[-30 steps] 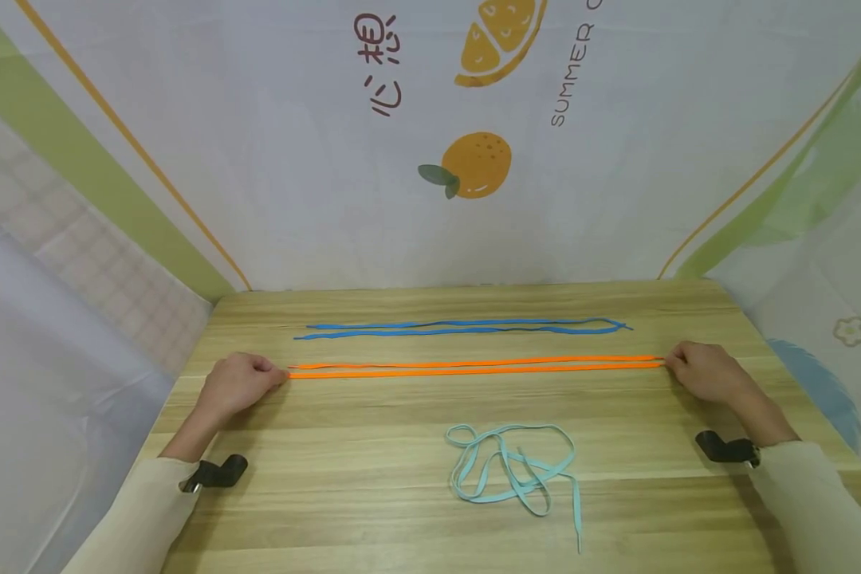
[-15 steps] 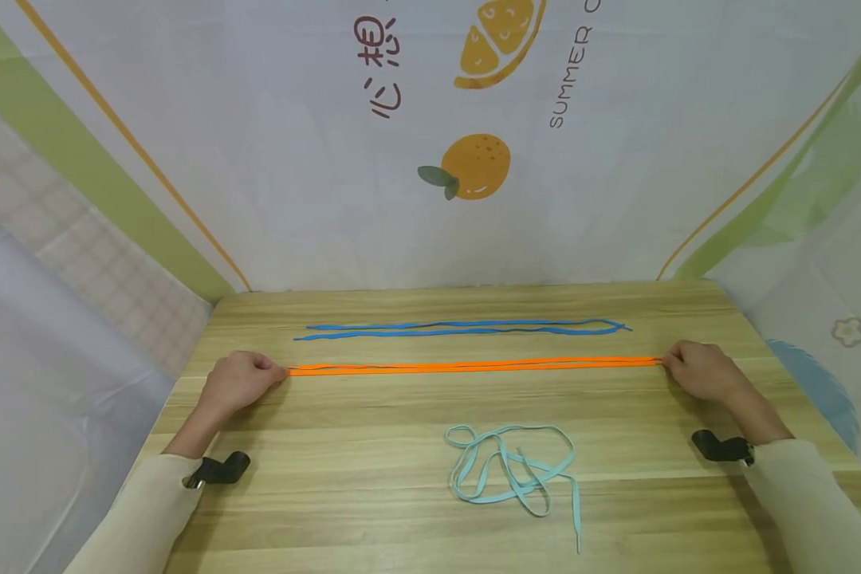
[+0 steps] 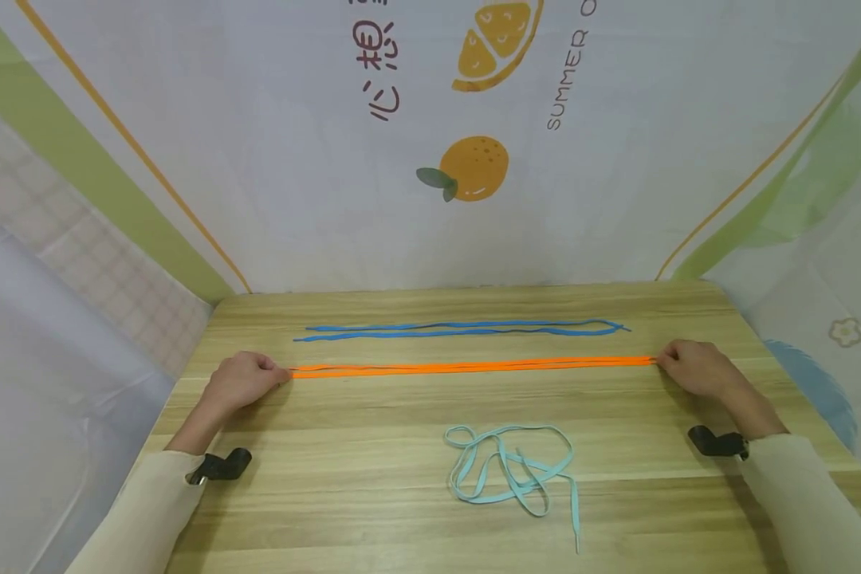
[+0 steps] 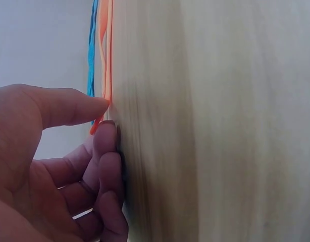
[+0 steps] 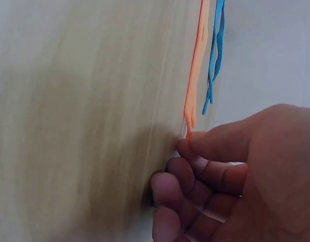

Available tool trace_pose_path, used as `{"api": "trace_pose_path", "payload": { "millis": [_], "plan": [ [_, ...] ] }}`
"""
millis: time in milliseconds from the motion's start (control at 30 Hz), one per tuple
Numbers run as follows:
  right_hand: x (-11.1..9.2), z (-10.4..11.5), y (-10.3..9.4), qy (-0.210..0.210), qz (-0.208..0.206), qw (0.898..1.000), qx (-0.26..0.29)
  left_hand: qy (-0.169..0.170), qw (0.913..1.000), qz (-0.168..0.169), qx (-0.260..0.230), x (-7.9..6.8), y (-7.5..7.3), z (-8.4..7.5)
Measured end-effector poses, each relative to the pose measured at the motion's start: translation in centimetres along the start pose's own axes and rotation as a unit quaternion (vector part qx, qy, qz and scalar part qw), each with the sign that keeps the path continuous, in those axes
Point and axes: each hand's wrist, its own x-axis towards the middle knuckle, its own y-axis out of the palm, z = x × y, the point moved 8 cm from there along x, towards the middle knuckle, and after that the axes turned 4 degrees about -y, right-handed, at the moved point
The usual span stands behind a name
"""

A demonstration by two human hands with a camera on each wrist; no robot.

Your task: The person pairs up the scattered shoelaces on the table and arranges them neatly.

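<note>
An orange shoelace (image 3: pixel 473 367) stretches across the table in two nearly straight strands, lying close together. My left hand (image 3: pixel 244 381) pinches its left end between thumb and index finger; in the left wrist view, a bit of orange lace (image 4: pixel 109 60) runs down to the thumb tip. At the other end my right hand (image 3: pixel 699 367) pinches the lace's narrow tip, and the right wrist view has the orange strands (image 5: pixel 194 85) narrowing into the fingertips. Behind it lies a blue shoelace (image 3: pixel 459 324), doubled lengthwise, its two strands slightly apart.
Nearer the front of the wooden table (image 3: pixel 330 510) lies a loosely tangled pale mint shoelace (image 3: pixel 513 478), one end trailing forward. A white cloth (image 3: pixel 294 199) with printed oranges hangs along the back edge. Black wrist mounts sit on both forearms.
The two orange strands have drawn closer together. My right hand has shifted slightly left; the left hand has barely moved. Blue and mint shoelaces lie as before.
</note>
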Motion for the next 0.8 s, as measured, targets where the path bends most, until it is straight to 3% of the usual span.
{"api": "trace_pose_path", "payload": {
  "millis": [267, 433, 500, 600, 800],
  "plan": [
    [0.1, 0.1, 0.1, -0.007, 0.008, 1.0, -0.006, 0.015, 0.9997, 0.013, -0.012, 2.1, 1.1, 2.6],
    [0.0, -0.1, 0.0, -0.01, 0.008, 1.0, -0.003, -0.003, 1.0, -0.002, -0.003, 3.2, 1.7, 4.1],
    [-0.1, -0.2, 0.0, -0.008, 0.007, 1.0, -0.001, -0.005, 0.9999, -0.01, -0.004, 3.0, 1.5, 4.0],
    [-0.3, -0.3, -0.1, -0.009, 0.004, 1.0, 0.003, 0.011, 0.9998, -0.003, -0.017, 1.6, 0.8, 2.4],
    [-0.8, -0.2, -0.4, -0.009, -0.005, 1.0, 0.01, -0.001, 0.9998, -0.007, -0.017, -1.0, -0.7, 0.4]
  ]
}}
